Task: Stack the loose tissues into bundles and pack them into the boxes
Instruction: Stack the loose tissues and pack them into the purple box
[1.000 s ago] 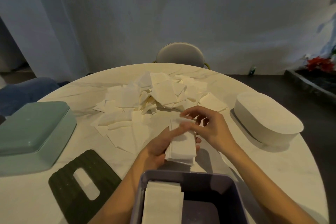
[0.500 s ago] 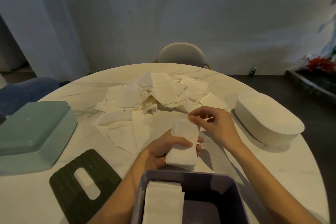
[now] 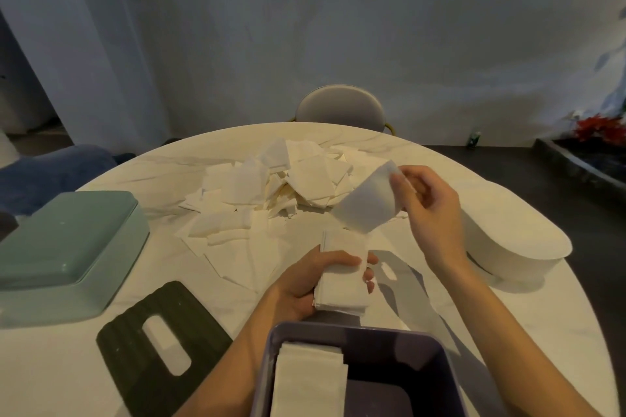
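Head view: at centre frame the left hand [image 3: 306,281] grips a tissue bundle [image 3: 342,278] just above the desk [image 3: 508,332], fingers curled round it. Up and right of it, the right hand [image 3: 430,210] pinches a single tissue [image 3: 367,206] in the air. The loose tissues [image 3: 271,186] lie heaped behind. At the bottom edge, a purple box [image 3: 423,359] holds a packed stack [image 3: 310,379].

purple box [image 3: 437,349] cut by bottom edge | bundle [image 3: 342,291] underside hidden by left hand [image 3: 305,284]
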### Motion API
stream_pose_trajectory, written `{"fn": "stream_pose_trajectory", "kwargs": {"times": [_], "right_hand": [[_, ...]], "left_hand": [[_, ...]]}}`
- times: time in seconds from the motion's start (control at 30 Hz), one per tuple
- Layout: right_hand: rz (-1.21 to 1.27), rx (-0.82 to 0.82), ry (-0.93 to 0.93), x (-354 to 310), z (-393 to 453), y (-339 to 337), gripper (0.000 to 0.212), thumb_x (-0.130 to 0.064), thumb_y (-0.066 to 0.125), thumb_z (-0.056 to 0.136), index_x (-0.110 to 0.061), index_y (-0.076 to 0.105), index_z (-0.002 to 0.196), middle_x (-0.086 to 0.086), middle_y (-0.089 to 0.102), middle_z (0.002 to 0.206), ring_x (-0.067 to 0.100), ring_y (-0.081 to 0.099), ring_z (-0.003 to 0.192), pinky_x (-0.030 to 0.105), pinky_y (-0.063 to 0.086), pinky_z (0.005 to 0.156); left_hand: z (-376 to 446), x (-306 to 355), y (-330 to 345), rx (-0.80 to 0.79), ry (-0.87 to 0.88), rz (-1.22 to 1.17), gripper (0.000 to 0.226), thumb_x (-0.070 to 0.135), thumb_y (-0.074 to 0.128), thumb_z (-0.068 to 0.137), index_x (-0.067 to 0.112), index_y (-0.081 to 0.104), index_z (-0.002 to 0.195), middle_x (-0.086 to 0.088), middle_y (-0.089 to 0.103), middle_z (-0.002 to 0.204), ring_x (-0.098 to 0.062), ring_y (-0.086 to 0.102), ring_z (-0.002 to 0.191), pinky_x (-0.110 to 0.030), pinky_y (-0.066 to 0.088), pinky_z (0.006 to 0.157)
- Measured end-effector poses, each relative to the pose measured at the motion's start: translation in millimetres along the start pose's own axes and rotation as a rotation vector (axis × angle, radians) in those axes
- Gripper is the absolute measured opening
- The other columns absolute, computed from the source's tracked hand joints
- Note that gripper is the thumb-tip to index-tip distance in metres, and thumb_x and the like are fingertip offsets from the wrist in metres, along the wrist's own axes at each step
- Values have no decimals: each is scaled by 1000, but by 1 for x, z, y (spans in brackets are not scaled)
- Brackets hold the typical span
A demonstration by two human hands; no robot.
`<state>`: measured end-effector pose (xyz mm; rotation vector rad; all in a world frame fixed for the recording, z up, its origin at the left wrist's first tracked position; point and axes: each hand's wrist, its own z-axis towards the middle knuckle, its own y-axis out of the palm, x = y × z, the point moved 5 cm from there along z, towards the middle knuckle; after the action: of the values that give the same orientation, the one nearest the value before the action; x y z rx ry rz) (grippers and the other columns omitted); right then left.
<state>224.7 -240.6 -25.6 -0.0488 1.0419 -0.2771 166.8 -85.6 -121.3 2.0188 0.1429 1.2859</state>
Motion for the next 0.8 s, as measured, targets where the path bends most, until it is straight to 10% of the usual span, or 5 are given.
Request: {"fn": "stream_pose_trajectory", "kwargs": {"times": [0.3,0.8], "right_hand": [[60,-572,160,1,-21,29,21,-40,66,94,-28,73,109,-16,71,97,2,66,93,15,55,76],[-260,-437,-156,5,-32,30,28,-41,85,78,-32,70,100,-21,63,103,0,57,96,4,41,72]], "left_hand": [[8,5,-8,145,58,-236,48,47,70,93,7,74,119,-18,69,106,-33,67,94,-49,49,92],[3,6,-2,157,100,-174,66,66,53,95,11,65,128,-20,68,110,-34,67,94,-47,59,79]]}}
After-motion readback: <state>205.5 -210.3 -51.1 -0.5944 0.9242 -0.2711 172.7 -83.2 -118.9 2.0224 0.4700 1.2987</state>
